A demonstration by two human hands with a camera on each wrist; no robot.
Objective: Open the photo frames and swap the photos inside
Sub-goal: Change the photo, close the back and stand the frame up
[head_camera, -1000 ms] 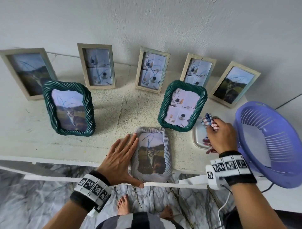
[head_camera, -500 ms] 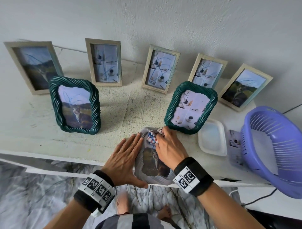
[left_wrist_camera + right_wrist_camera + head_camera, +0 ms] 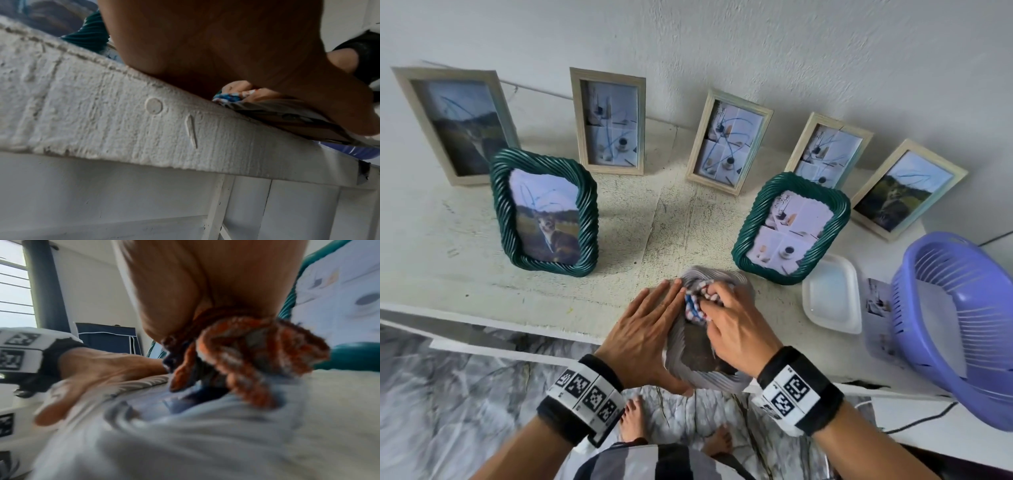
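Observation:
A grey rope-pattern photo frame (image 3: 734, 280) lies flat at the table's front edge, with a cat photo under its glass. My left hand (image 3: 650, 322) rests flat on its left side, fingers straight and thumb at the near corner. My right hand (image 3: 736, 325) grips a wadded red, white and blue cloth (image 3: 693, 303) and presses it on the upper part of the glass. The right wrist view, blurred, shows the cloth (image 3: 246, 356) bunched under my fingers on the grey frame (image 3: 185, 434), with the left hand (image 3: 98, 366) beside it. The left wrist view shows my palm (image 3: 216, 48) and the cloth (image 3: 228, 97).
Two green rope frames (image 3: 544, 212) (image 3: 791, 229) stand behind. Several pale wooden frames (image 3: 609, 120) lean along the wall. At the right lie a white tray (image 3: 832, 298), a loose photo (image 3: 876, 301) and a purple basket (image 3: 955, 325). The table's front edge (image 3: 123, 121) is just below my wrists.
My right hand carried the cloth left from beside the white tray onto the grey frame's glass. The left hand stayed flat on the frame.

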